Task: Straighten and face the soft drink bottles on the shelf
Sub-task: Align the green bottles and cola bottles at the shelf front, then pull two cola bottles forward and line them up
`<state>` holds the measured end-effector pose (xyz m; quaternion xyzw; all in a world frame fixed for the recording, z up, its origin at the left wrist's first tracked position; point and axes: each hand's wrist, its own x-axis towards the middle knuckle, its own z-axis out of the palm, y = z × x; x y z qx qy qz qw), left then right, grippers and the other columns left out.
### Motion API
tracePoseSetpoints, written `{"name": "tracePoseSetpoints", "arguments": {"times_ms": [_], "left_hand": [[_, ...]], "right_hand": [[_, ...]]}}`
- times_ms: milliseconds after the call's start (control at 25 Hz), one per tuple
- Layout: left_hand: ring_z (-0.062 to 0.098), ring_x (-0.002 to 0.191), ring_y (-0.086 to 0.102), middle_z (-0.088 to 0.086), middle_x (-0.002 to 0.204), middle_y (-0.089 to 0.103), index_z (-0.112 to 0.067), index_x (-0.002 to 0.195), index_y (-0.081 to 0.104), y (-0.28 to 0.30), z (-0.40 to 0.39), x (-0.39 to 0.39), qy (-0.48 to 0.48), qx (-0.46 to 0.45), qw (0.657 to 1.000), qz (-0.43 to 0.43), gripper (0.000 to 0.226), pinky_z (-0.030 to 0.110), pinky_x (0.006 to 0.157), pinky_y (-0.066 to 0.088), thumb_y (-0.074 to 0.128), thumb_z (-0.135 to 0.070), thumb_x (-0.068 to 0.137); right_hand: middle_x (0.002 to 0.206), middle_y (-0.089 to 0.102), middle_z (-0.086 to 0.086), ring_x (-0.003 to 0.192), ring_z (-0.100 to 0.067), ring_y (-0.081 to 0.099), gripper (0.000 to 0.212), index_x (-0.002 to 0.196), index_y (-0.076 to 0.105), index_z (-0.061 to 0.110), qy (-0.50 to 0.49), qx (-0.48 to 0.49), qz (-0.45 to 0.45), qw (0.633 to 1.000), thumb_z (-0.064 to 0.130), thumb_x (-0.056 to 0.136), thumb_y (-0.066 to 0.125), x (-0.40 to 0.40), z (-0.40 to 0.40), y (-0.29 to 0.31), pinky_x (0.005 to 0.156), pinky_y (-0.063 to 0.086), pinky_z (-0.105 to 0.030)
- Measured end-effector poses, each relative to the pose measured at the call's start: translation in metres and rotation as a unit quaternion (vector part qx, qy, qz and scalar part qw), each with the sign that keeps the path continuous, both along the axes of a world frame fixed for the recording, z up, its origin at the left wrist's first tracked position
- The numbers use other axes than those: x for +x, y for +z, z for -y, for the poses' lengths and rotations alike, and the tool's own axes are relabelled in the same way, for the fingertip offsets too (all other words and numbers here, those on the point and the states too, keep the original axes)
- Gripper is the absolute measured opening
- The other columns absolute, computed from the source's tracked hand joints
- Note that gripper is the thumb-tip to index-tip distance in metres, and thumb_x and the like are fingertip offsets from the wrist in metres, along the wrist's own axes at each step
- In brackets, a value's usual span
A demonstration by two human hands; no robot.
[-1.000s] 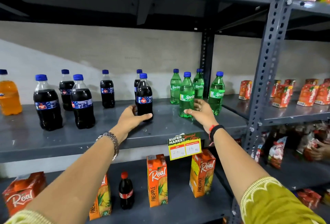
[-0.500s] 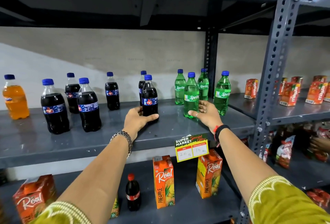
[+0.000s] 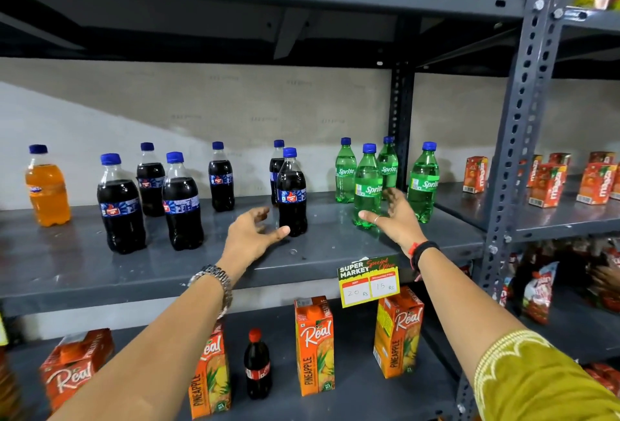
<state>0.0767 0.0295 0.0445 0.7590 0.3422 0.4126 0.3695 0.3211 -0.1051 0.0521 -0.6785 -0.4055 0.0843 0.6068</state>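
Several dark cola bottles with blue caps stand scattered on the grey middle shelf (image 3: 335,254). The front one (image 3: 292,197) is upright with its label facing me. My left hand (image 3: 253,236) hovers just left of its base, fingers spread, thumb tip near the bottle. Several green Sprite bottles stand to the right. The nearest Sprite bottle (image 3: 367,187) is upright, and my right hand (image 3: 394,219) is open just beside its lower right, holding nothing. An orange soda bottle (image 3: 47,192) stands far left.
A price tag (image 3: 369,281) hangs from the shelf edge. Below are Real juice cartons (image 3: 314,346) and a small red-capped cola bottle (image 3: 257,367). A perforated steel post (image 3: 523,138) divides off the right bay with mango drink cartons (image 3: 547,184). Another person's hand (image 3: 607,281) shows at the right edge.
My left hand has let go of the front cola bottle and opened. My right hand has come off the nearest Sprite bottle and spread its fingers. Both bottles stay upright.
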Motion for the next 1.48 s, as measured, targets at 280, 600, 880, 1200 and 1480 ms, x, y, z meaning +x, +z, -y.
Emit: {"name": "tracePoseSetpoints", "arguments": {"times_ms": [280, 600, 880, 1200, 1480], "left_hand": [[-0.004, 0.074, 0.066, -0.011, 0.081, 0.072, -0.034, 0.085, 0.066, 0.000, -0.010, -0.152, 0.076, 0.162, 0.983, -0.034, 0.012, 0.016, 0.077, 0.053, 0.073, -0.028, 0.075], [0.021, 0.087, 0.064, 0.007, 0.097, 0.066, -0.011, 0.108, 0.057, 0.011, -0.064, -0.225, 0.209, 0.152, 0.965, 0.046, 0.047, 0.036, 0.081, 0.054, 0.075, -0.035, 0.072], [0.017, 0.102, 0.061, 0.009, 0.124, 0.061, -0.003, 0.127, 0.048, 0.020, -0.120, -0.230, -0.005, -0.087, 0.996, 0.014, 0.079, 0.015, 0.071, 0.052, 0.083, -0.022, 0.058], [0.004, 0.083, 0.066, 0.004, 0.106, 0.070, -0.009, 0.112, 0.064, 0.008, -0.136, -0.230, -0.072, -0.094, 0.993, 0.025, 0.057, 0.017, 0.077, 0.051, 0.085, -0.017, 0.060], [0.005, 0.087, 0.061, 0.004, 0.107, 0.065, -0.004, 0.123, 0.056, 0.008, -0.132, -0.235, -0.095, -0.082, 0.992, 0.022, 0.057, 0.006, 0.070, 0.046, 0.077, -0.011, 0.071]], "right_hand": [[0.101, 0.065, -0.003, 0.099, -0.021, 0.064, 0.038, 0.111, 0.057, 0.014, -0.123, 0.237, 0.021, 0.963, 0.016, 0.076, 0.073, -0.044, 0.010, 0.005, 0.088, 0.053, -0.037], [0.081, 0.062, 0.008, 0.073, 0.000, 0.059, 0.018, 0.096, 0.062, 0.016, -0.026, 0.264, 0.136, 0.954, 0.014, 0.079, 0.066, -0.178, -0.039, 0.047, 0.070, 0.046, -0.015], [0.119, 0.059, 0.000, 0.102, -0.009, 0.052, 0.063, 0.124, 0.050, 0.013, 0.133, -0.003, 0.027, 0.991, 0.024, 0.070, 0.080, -0.287, -0.132, 0.021, 0.088, 0.040, -0.020], [0.107, 0.058, -0.003, 0.097, -0.015, 0.056, 0.067, 0.115, 0.049, 0.008, 0.000, 0.019, -0.027, 0.999, 0.016, 0.061, 0.086, -0.298, -0.148, 0.001, 0.082, 0.043, -0.021], [0.113, 0.059, -0.007, 0.101, -0.019, 0.057, 0.048, 0.106, 0.046, 0.016, -0.024, 0.039, -0.069, 0.997, 0.005, 0.069, 0.074, -0.288, -0.149, -0.004, 0.096, 0.049, -0.042]]}}
